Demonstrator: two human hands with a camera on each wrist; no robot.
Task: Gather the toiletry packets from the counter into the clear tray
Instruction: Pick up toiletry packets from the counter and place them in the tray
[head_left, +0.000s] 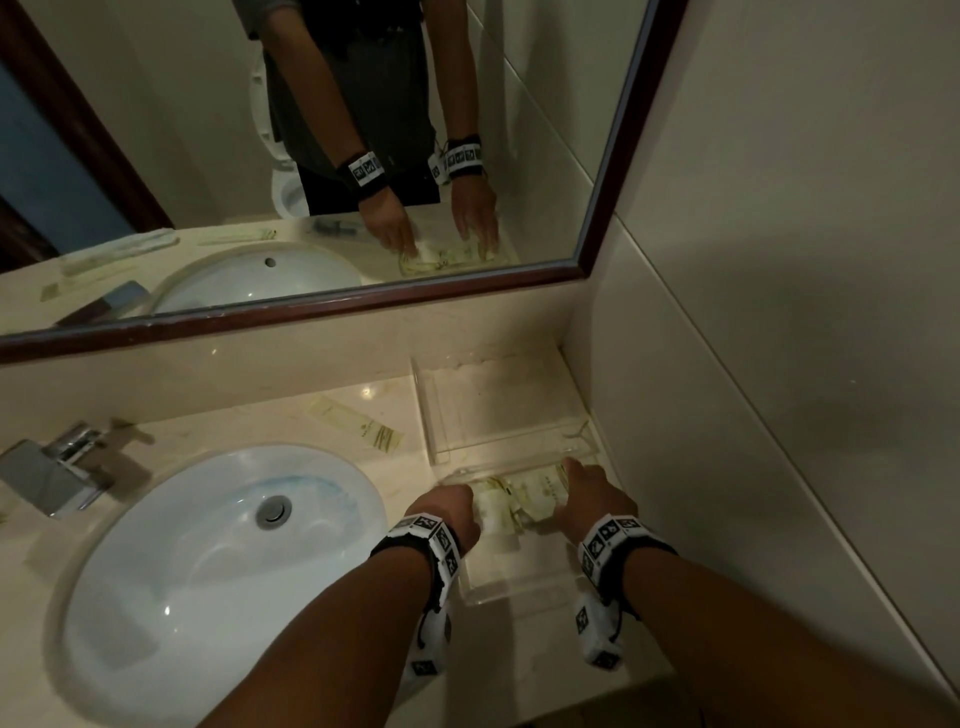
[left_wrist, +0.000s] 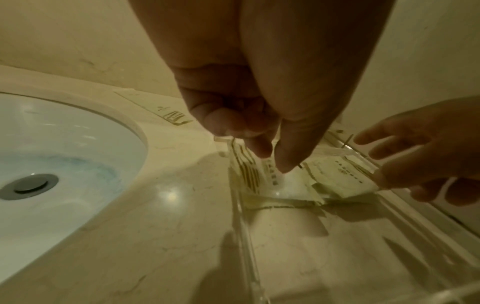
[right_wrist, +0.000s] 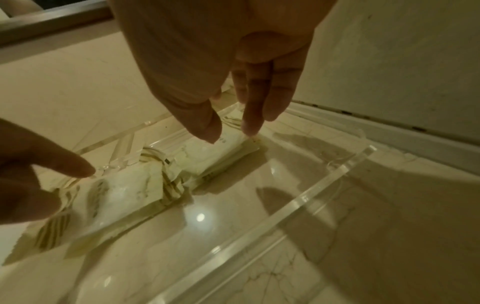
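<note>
A clear tray (head_left: 514, 603) sits on the counter right of the sink, against the wall. Several pale toiletry packets (head_left: 519, 499) lie in a loose pile at its far end. My left hand (head_left: 467, 493) touches the pile's left end with straight fingers (left_wrist: 283, 164), and my right hand (head_left: 571, 467) touches the right end, fingers (right_wrist: 252, 127) pointing down. In the right wrist view the packets (right_wrist: 130, 185) lie inside the tray's rim (right_wrist: 311, 195). One more packet (head_left: 358, 428) lies flat on the counter behind the sink.
The white sink (head_left: 223, 545) and chrome faucet (head_left: 57, 467) are to the left. A second clear tray (head_left: 493, 405) stands behind the first, in the corner. The wall (head_left: 779, 364) closes the right side and a mirror (head_left: 311, 156) hangs above.
</note>
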